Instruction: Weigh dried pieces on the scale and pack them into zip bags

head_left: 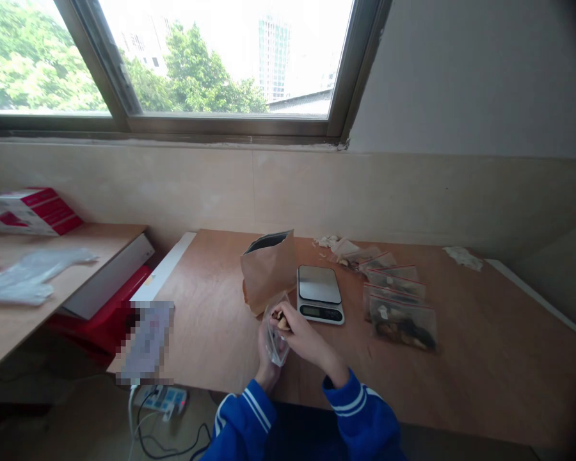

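Observation:
Near the table's front edge, my left hand (264, 360) is closed around a clear plastic bag (277, 351), held upright and slightly tilted. My right hand (303, 330) pinches some brown and tan dried pieces (281, 321), which look like dried mushroom, at the mouth of that bag. Just behind my hands stands an open brown paper bag (269, 274), its contents hidden. To its right lies a white kitchen scale (319, 285) with a bare metal plate; its display is too small to read. Farther right, several zip bags (403, 325) with dark dried pieces overlap one another.
White scraps (327, 241) lie by the wall, and a crumpled white piece (463, 257) at the back right. A pixelated flat object (146, 342) with a cable is at the left edge, above a power strip (166, 398). Another table (110, 243) stands left, with a red stool (108, 320) between.

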Motion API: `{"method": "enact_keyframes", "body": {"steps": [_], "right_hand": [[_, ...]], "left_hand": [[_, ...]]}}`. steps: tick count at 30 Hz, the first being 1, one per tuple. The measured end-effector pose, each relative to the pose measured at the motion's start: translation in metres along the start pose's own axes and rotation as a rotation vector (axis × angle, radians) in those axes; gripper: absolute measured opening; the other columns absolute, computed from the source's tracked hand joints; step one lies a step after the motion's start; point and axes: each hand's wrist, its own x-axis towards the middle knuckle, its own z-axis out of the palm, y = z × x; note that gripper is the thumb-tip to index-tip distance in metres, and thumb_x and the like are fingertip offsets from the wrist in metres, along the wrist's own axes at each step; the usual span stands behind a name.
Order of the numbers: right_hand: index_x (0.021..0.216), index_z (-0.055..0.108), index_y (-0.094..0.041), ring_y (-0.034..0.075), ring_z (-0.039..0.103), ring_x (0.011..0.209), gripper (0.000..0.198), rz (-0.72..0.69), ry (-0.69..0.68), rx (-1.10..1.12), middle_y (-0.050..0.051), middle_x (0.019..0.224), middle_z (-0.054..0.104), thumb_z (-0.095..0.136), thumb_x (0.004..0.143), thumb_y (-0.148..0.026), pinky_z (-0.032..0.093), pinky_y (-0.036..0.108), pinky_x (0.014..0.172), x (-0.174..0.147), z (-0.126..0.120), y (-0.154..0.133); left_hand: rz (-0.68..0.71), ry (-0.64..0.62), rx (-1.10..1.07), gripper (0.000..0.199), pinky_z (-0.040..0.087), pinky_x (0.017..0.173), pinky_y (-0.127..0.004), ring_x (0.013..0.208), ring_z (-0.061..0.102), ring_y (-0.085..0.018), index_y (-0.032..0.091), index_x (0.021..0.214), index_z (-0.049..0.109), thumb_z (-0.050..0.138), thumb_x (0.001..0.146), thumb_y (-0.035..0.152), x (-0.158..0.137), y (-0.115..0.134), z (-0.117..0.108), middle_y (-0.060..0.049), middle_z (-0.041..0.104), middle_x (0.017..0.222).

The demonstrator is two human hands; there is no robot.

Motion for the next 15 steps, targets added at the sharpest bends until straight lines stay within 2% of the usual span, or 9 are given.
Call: {"method": "enact_keyframes", "body": {"steps": [3, 6, 7, 9, 11, 13, 15], "right_hand": [[0.094, 0.052, -0.020, 0.019, 0.060, 0.082, 0.009, -0.080, 0.111, 0.029, 0.005, 0.091, 0.061, 0.047, 0.094, -0.027, 0.049, 0.031, 0.073, 0.030, -0.038, -0.025], [0.095, 0.049, -0.020, 0.017, 0.058, 0.081, 0.015, -0.239, 0.326, -0.018, 0.004, 0.091, 0.060, 0.046, 0.096, -0.035, 0.047, 0.030, 0.077, 0.082, -0.077, -0.047], [0.095, 0.049, -0.019, 0.016, 0.057, 0.080, 0.016, -0.272, 0.348, -0.057, 0.004, 0.090, 0.060, 0.047, 0.095, -0.036, 0.046, 0.029, 0.078, 0.101, -0.087, -0.052], [0.096, 0.049, -0.019, 0.015, 0.056, 0.079, 0.014, -0.311, 0.337, -0.130, 0.003, 0.091, 0.060, 0.048, 0.095, -0.033, 0.045, 0.028, 0.079, 0.137, -0.098, -0.056], [0.092, 0.049, -0.018, 0.015, 0.055, 0.082, 0.008, -0.330, 0.266, -0.204, 0.004, 0.091, 0.061, 0.049, 0.093, -0.026, 0.044, 0.028, 0.081, 0.162, -0.098, -0.054], [0.089, 0.051, -0.017, 0.016, 0.055, 0.085, 0.002, -0.330, 0.153, -0.266, 0.005, 0.092, 0.061, 0.050, 0.090, -0.019, 0.044, 0.028, 0.082, 0.172, -0.091, -0.048], [0.089, 0.054, -0.016, 0.017, 0.055, 0.089, 0.005, -0.328, 0.071, -0.329, 0.007, 0.092, 0.063, 0.050, 0.089, -0.013, 0.043, 0.029, 0.084, 0.171, -0.084, -0.042]], "left_hand": [[0.013, 0.013, -0.011, 0.037, 0.039, 0.041, -0.020, 0.042, 0.050, -0.008, 0.017, 0.095, 0.066, 0.070, 0.076, 0.048, 0.002, -0.001, 0.000, 0.004, 0.056, 0.058], [-0.017, 0.026, -0.015, 0.042, 0.036, 0.036, -0.018, 0.040, 0.051, -0.008, 0.017, 0.097, 0.067, 0.074, 0.072, 0.049, 0.006, -0.004, -0.004, 0.003, 0.058, 0.059], [-0.030, 0.022, -0.017, 0.041, 0.037, 0.036, -0.017, 0.041, 0.052, -0.008, 0.017, 0.097, 0.067, 0.075, 0.072, 0.048, 0.007, -0.004, -0.005, 0.002, 0.059, 0.059], [-0.044, 0.010, -0.022, 0.036, 0.039, 0.037, -0.017, 0.042, 0.053, -0.008, 0.018, 0.095, 0.067, 0.074, 0.073, 0.046, 0.008, -0.005, -0.006, 0.002, 0.061, 0.060], [-0.041, 0.003, -0.030, 0.032, 0.043, 0.039, -0.019, 0.042, 0.053, -0.009, 0.018, 0.090, 0.067, 0.072, 0.075, 0.045, 0.008, -0.004, -0.003, 0.002, 0.060, 0.059], [-0.050, 0.013, -0.046, 0.027, 0.047, 0.043, -0.021, 0.041, 0.053, -0.009, 0.018, 0.085, 0.066, 0.070, 0.077, 0.044, 0.006, -0.002, 0.001, 0.002, 0.058, 0.056], [-0.071, 0.038, -0.055, 0.025, 0.050, 0.046, -0.023, 0.043, 0.055, -0.011, 0.018, 0.085, 0.066, 0.069, 0.078, 0.042, 0.005, 0.000, 0.005, 0.002, 0.058, 0.056]]}}
